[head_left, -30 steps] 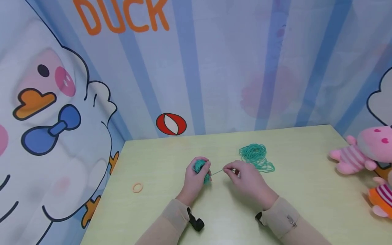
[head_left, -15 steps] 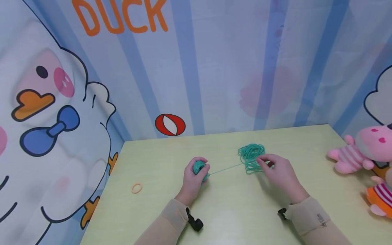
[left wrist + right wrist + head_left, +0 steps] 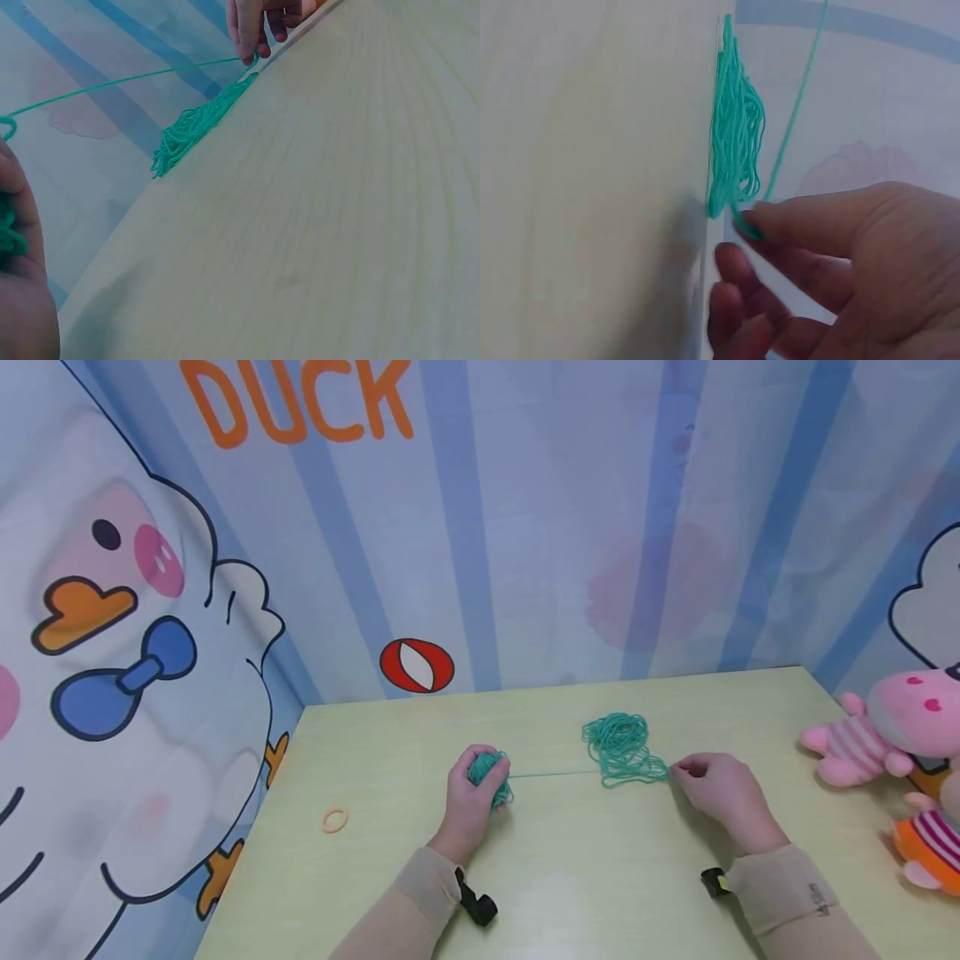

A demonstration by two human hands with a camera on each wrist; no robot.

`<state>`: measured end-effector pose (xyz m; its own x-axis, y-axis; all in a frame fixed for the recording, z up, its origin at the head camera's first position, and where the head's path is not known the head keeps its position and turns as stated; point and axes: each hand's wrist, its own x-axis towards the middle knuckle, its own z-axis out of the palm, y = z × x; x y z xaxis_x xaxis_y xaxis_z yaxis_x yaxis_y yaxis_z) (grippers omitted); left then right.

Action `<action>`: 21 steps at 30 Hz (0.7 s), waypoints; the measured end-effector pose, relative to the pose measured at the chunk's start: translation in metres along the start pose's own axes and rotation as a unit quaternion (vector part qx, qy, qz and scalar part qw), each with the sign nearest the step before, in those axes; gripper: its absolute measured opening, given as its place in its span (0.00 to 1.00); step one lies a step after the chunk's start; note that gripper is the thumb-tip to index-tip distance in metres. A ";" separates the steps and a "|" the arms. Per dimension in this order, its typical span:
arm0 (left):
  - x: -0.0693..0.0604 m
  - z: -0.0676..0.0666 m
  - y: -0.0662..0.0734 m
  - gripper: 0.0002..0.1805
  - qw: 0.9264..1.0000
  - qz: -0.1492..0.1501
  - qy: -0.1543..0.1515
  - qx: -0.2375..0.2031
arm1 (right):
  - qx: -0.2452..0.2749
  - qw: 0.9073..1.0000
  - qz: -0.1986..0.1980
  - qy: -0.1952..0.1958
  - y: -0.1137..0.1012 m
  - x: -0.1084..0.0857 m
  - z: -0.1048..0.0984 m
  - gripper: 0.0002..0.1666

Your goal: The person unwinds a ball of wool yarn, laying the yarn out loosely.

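Observation:
My left hand (image 3: pixel 468 793) grips a small ball of green yarn (image 3: pixel 483 767), thumb across its front. A single strand (image 3: pixel 555 774) runs taut from this ball to the right, toward my right hand (image 3: pixel 727 797). Between thumb and forefinger the right hand pinches the yarn, and a short green loop (image 3: pixel 748 225) shows at the fingertips in the right wrist view. Just left of those fingertips lies a loose heap of green yarn (image 3: pixel 618 743) on the table. The left wrist view catches only the edge of the left hand, so most of the ball is hidden there.
An orange-pink ring (image 3: pixel 335 820) lies on the pale wooden table (image 3: pixel 390 893), left of the left hand. Two plush toys, a pink one (image 3: pixel 862 747) and an orange-striped one (image 3: pixel 933 843), are at the right edge. Behind the table hangs a striped blue cloth (image 3: pixel 525 527).
My right hand has moved from near the ball to the right, past the yarn heap, and the strand between the hands has lengthened. The left hand has turned the ball slightly in place.

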<state>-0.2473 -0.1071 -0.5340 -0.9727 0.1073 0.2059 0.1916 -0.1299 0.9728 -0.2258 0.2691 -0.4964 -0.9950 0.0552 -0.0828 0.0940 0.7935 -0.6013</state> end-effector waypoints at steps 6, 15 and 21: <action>0.001 0.000 -0.002 0.13 1.000 -0.005 -0.003 0.012 | -0.032 0.999 -0.008 -0.018 0.001 0.004 0.003 0.22; 0.002 0.001 -0.005 0.15 0.999 -0.033 -0.010 0.041 | 0.005 0.991 -0.125 0.039 -0.045 -0.010 0.020 0.19; 0.003 0.002 -0.003 0.23 0.998 -0.036 -0.040 0.019 | 0.087 0.972 -0.212 -0.048 -0.095 -0.020 0.053 0.24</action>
<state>-0.2501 -0.1044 -0.5361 -0.9710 0.1933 0.1409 0.1270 -0.0823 0.9885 -0.2132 0.1604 -0.4795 -0.9385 -0.3185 0.1333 -0.3121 0.6176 -0.7219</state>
